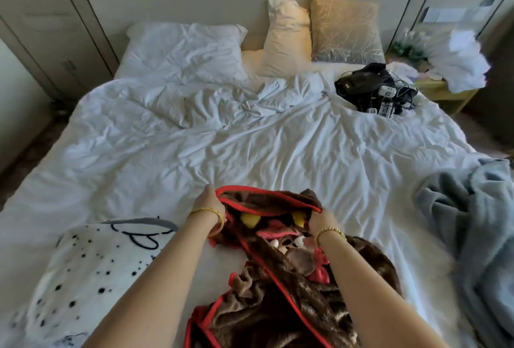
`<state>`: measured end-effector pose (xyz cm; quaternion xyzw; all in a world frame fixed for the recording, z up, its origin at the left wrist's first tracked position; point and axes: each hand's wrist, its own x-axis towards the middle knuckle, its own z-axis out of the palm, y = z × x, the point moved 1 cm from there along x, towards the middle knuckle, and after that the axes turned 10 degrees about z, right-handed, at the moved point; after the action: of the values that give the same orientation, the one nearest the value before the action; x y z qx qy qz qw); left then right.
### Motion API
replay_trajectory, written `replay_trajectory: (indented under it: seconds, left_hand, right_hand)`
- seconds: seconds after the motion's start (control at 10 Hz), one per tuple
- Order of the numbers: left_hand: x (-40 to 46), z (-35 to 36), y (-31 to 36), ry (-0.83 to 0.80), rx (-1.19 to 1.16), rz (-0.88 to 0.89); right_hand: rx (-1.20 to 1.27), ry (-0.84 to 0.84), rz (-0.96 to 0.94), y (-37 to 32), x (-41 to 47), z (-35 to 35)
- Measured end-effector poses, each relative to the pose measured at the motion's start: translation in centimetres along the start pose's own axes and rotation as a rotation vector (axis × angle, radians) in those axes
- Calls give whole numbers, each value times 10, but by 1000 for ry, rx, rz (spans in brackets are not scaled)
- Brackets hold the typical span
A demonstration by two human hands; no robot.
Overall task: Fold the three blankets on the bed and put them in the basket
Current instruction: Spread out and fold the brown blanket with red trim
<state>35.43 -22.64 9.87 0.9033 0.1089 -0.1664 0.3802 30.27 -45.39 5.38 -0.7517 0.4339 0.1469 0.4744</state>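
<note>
A brown fleece blanket (281, 300) with a red border and a cartoon print lies bunched at the near edge of the bed (194, 158). My left hand (207, 203) grips its red-edged top at the left. At the right, my right hand (322, 219) holds the same edge. The stretch of border between both hands is lifted slightly off the sheet. A white blanket with black dots (83, 272) lies at the near left. A grey-blue blanket (470, 225) is heaped at the near right. No basket is in view.
A rumpled white duvet (211, 102) covers the bed's middle. Pillows (345, 30) lean at the headboard. A black bag with cables and small devices (372, 88) sits at the far right of the bed. Beside it, a wooden nightstand (447, 94) holds white cloth.
</note>
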Motion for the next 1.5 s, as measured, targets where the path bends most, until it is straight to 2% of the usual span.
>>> replay_trajectory:
  seconds: [0.1, 0.2, 0.3, 0.4, 0.5, 0.6, 0.7, 0.8, 0.9, 1.0, 1.1, 1.2, 1.3, 1.4, 1.5]
  left_hand:
    - [-40, -41, 20, 145, 19, 131]
    - [-68, -88, 51, 303, -76, 221]
    - [-101, -134, 104, 526, -307, 342]
    - [-134, -162, 151, 664, -423, 530]
    - [-150, -161, 166, 611, -242, 578]
    - [-159, -136, 165, 371, 99, 463]
    - [-161, -98, 141, 163, 431, 292]
    - [-155, -58, 101, -104, 564, 104]
    - [-149, -16, 66, -247, 322, -35]
    - [-132, 25, 39, -389, 234, -206]
    - [-112, 46, 43, -375, -149, -336]
    - [-77, 50, 75, -223, -609, -393]
    - [-30, 21, 136, -96, -824, -242]
    - [18, -47, 234, 72, -969, 112]
    - [47, -120, 325, 253, -1047, 546]
  right_hand:
    - [370, -103, 90, -21, -41, -25]
    - [689, -117, -59, -67, -92, -76]
    - [855, -85, -343, -129, -151, -137]
    - [790, 94, -676, -173, -204, -195]
    - [615, 185, -747, -170, -222, -228]
    - [417, -37, -484, -140, -212, -230]
    - [-279, -96, -215, -90, -191, -218]
    - [-664, -210, 26, -34, -169, -198]
    - [-1039, -308, 96, -7, -148, -173]
    - [-941, -376, 138, 1, -121, -145]
    - [-719, -405, 141, -14, -95, -129]
    - [-736, -312, -105, -37, -65, -112]
    - [-414, -360, -92, -104, -49, -105]
    - [57, -207, -226, -215, -55, -124]
    - [481, -3, -693, -323, -79, -168]
